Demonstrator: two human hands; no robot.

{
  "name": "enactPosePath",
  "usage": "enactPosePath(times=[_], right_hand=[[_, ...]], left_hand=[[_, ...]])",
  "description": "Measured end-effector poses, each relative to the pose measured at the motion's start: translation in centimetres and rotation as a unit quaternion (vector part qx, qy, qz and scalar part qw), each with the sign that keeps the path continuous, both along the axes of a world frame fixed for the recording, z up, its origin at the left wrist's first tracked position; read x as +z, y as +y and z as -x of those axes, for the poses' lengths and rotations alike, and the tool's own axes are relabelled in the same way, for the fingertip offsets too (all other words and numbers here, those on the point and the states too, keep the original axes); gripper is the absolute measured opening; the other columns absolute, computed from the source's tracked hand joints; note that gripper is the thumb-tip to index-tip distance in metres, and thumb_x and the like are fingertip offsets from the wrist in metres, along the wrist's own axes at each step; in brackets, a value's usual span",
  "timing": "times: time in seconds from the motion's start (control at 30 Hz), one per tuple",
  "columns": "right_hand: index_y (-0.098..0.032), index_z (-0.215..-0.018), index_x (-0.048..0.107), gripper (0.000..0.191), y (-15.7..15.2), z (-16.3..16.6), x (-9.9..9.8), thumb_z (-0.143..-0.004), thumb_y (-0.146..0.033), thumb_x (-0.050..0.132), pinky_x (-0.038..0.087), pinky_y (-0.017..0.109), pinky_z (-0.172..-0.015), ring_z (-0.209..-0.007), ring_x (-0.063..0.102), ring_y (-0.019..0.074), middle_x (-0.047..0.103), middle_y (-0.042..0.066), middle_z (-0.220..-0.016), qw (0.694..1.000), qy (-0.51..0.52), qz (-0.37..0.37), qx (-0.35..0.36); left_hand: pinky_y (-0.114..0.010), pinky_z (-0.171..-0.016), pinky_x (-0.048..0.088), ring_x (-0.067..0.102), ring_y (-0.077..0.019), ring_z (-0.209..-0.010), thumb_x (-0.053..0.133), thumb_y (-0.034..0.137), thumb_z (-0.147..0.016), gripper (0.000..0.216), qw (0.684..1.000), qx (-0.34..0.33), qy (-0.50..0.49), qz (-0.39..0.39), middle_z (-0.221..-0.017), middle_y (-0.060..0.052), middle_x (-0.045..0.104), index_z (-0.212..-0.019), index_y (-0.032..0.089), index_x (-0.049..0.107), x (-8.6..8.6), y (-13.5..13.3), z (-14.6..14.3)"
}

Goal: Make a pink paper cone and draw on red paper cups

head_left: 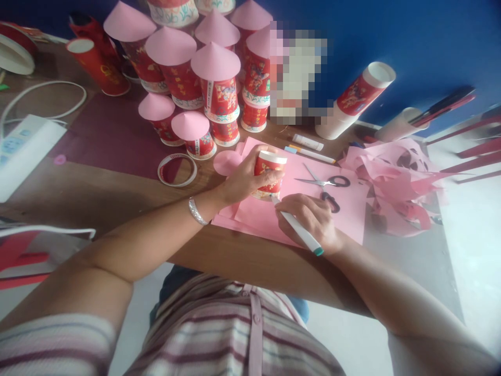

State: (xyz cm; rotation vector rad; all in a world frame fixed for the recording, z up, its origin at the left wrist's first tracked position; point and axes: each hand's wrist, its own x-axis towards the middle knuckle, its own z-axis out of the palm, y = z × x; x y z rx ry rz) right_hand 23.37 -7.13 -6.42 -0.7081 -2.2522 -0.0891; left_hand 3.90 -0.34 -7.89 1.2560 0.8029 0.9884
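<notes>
My left hand (250,177) is wrapped round a small red printed paper cup (271,166) with a white rim, held tilted above pink paper (258,216). In my right hand (309,219) is a white marker pen (299,230) with a green end. Its tip is at the pale band near the cup's lower edge; whether it touches I cannot tell. Open scissors (323,183) with dark handles lie on the pink paper just beyond my right hand. A pink paper disc (227,163) lies beside my left hand.
Several red cups with pink cone tops (215,62) stand at the back. A white paper ring (177,169), a glue stick (308,142) and pens (311,154) lie nearby. Pink paper scraps (407,177) are heaped at right, and a power strip (31,151) sits at left.
</notes>
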Motion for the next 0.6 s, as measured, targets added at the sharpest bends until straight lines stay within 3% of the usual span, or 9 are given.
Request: enactPosePath(times=[0.6], right_hand=[[-0.016, -0.107, 0.06, 0.017, 0.32, 0.05, -0.39, -0.093, -0.006, 0.064, 0.058, 0.025, -0.063, -0.072, 0.07, 0.013, 0.073, 0.003, -0.088, 1.0, 0.005, -0.008, 0.001]], left_hand=[[-0.042, -0.088, 0.055, 0.065, -0.0225, -0.103, 0.078, 0.043, -0.081, 0.053, 1.0, 0.002, 0.023, -0.012, -0.116, -0.008, 0.063, -0.121, 0.021, 0.052, -0.1, 0.08, 0.0]])
